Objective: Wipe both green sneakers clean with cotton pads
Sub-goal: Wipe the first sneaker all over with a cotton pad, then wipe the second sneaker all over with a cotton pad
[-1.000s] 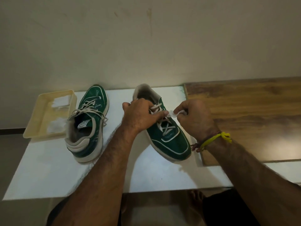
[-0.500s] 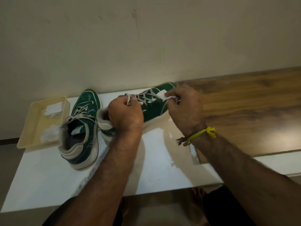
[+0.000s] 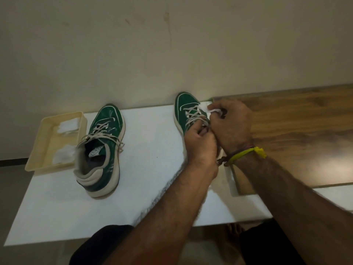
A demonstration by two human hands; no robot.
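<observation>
Head view: a person wipes the right-hand green sneaker (image 3: 188, 109) with a white cotton pad (image 3: 207, 108) on a white table (image 3: 152, 169), the shoe's toe pointing away toward the far wall (image 3: 172, 44). The right hand (image 3: 232, 127), fingers curled, pinches the pad against the sneaker's right side near the upper laces. The left hand (image 3: 200, 145) grips the shoe at its near end, fingers wrapped over the lace area and collar, hiding the heel. The two hands touch each other over the shoe. A yellow thread band (image 3: 248, 153) and a darker cord circle the right wrist.

The second green sneaker (image 3: 104, 148) stands apart at centre left of the table, upright, toe also pointing away, its beige laces loose and its grey lining and beige heel collar facing the camera. White lines run along both shoes' green uppers above cream soles.

Just beside that sneaker, at the table's far left edge, sits a shallow cream tray (image 3: 36, 150) holding spare cotton pads (image 3: 69, 126) in two white patches, one at the far end and one at the near end.

To the right of the white table a brown wooden surface (image 3: 296, 131) runs along the wall; the held sneaker sits close to its left edge. Below the table's near edge, dark clothing (image 3: 99, 245) and part of a bare foot (image 3: 233, 230) show.
</observation>
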